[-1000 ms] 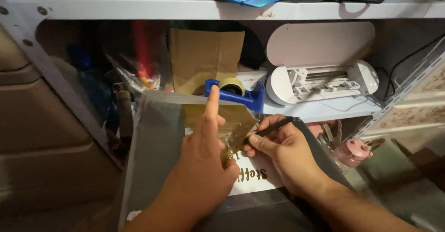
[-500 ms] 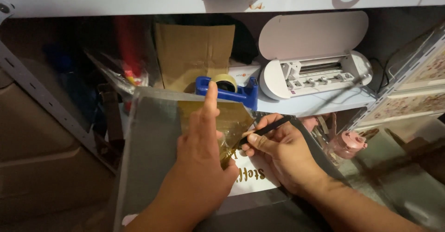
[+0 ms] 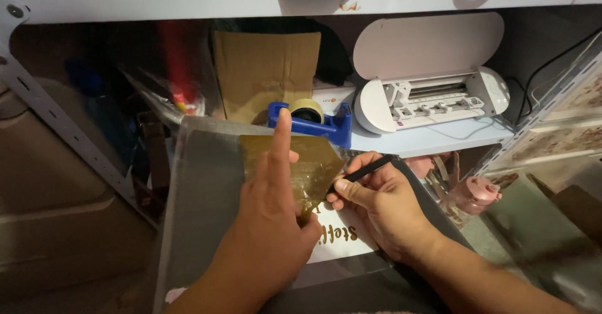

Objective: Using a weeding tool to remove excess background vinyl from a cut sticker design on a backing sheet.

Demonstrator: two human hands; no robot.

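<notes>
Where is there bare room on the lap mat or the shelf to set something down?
The grey mat is bare left of the left hand, out to its left edge. The shelf shows a bare strip in front of the white cutting machine. It is crowded around the gold sheet, right hand and blue tape dispenser.
</notes>
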